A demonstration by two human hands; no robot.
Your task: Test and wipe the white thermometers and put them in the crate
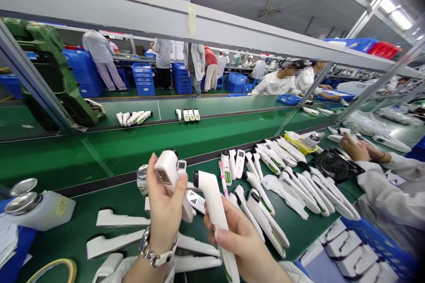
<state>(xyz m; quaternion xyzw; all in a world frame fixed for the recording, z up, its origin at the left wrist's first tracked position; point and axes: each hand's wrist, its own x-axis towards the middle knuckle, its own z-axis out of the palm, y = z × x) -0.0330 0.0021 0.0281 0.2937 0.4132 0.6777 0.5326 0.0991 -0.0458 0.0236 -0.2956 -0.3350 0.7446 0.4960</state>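
My left hand [164, 212], with a metal-banded watch on its wrist, is closed around a white infrared thermometer [168, 169] held up with its display toward me. Just to the right, my right hand [241, 236] grips the handle of a second white infrared thermometer [212, 196], its black-rimmed nose pointing left. The two thermometers are close together but apart. Several more thermometers [114, 241] lie on the green bench under and left of my left hand. Beyond my right hand, a large group of thermometers [265, 212] is spread out, some showing green boards in their handles.
A white bottle with a metal pump top [56, 210] and a tape roll [71, 269] are at left. At right are a black fan [332, 163], a yellow tray [300, 146], a blue crate [381, 247] and a co-worker's hands [355, 146]. Thermometers [191, 115] stand across the green conveyor [133, 154].
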